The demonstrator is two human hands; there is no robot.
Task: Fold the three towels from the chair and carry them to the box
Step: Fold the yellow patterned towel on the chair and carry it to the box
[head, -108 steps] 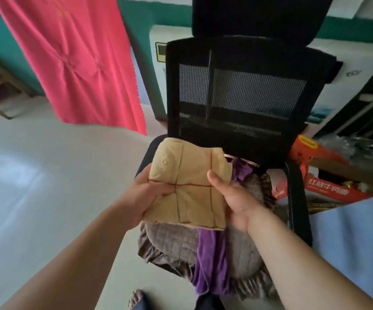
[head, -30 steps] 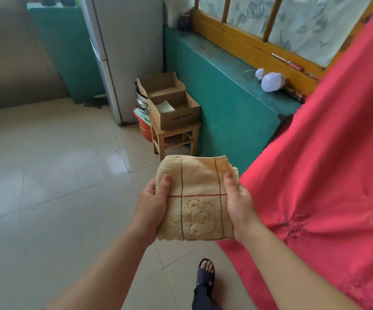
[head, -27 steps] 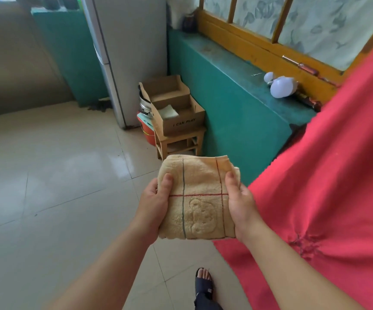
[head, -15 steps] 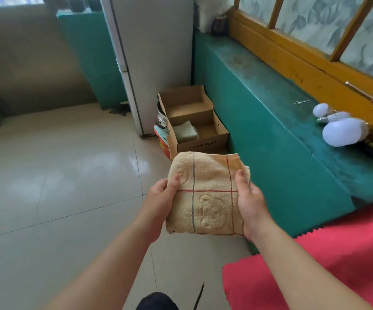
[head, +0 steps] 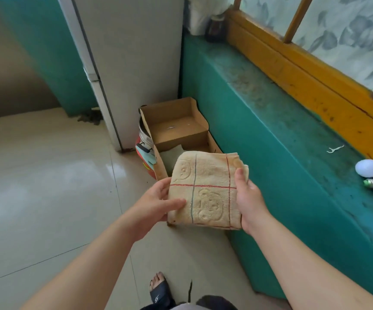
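Over the cardboard box (head: 174, 124), left hand (head: 156, 202) and right hand (head: 248, 195) pinch the folded beige towel (head: 207, 189) by its edges, keeping the folds intact.

- Under you, the tiled floor (head: 46, 198) is pale and glossy, and your sandalled foot (head: 158, 289) stands on it.
- The fridge (head: 127, 63) stands on the floor, against the green ledge (head: 270, 142).
- On the ledge you have light bulbs (head: 370, 168) at the right, touching each other, and a small white pick (head: 335, 149) lying apart from them.
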